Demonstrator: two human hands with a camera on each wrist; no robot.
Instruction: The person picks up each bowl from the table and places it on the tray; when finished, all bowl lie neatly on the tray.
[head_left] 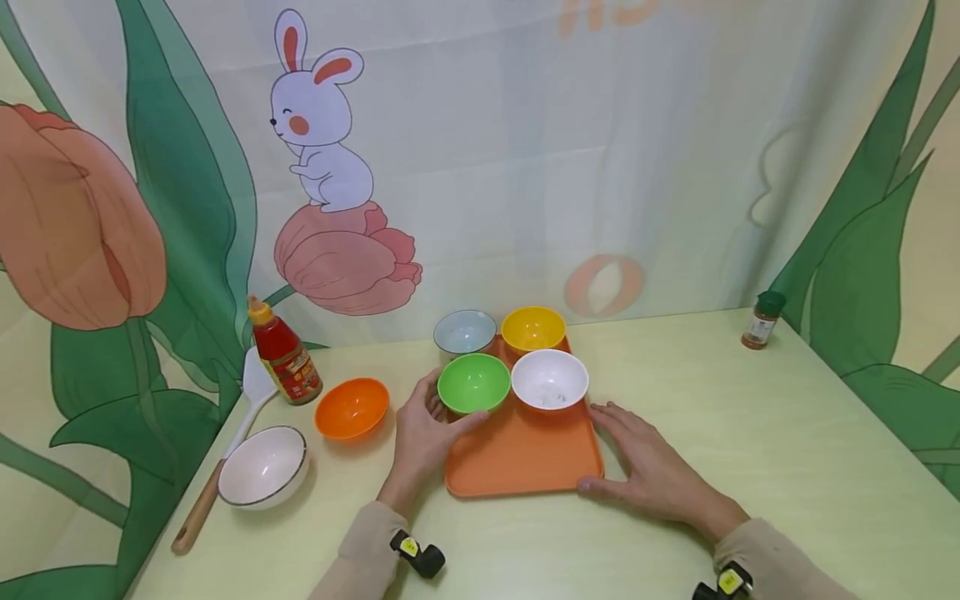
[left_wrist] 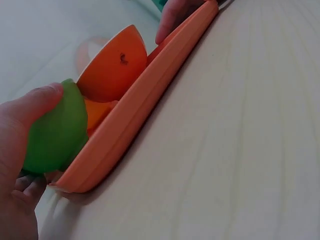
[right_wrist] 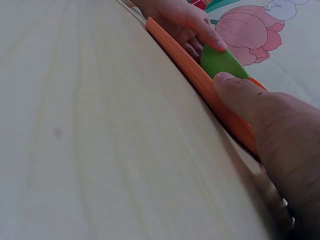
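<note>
My left hand [head_left: 425, 433] grips a green bowl [head_left: 474, 385], its thumb at the near rim and its fingers round the left side. That bowl is over the left edge of an orange tray [head_left: 525, 458]. A bowl with a white inside [head_left: 550, 381] and an orange outside [left_wrist: 112, 70] is on the tray, right beside the green one. Behind them are a yellow bowl [head_left: 534, 331] and a pale grey-blue bowl [head_left: 465, 333]. At the tray's right edge, my right hand [head_left: 648, 462] has its fingers extended, with the thumb touching the front right corner.
To the left are an orange bowl [head_left: 352, 410], a cream bowl with a dark rim [head_left: 264, 468], a red sauce bottle [head_left: 288, 358] and a white spatula with a wooden handle [head_left: 202, 508]. A small green-capped jar [head_left: 763, 320] stands far right. A printed curtain [head_left: 487, 167] hangs behind the table.
</note>
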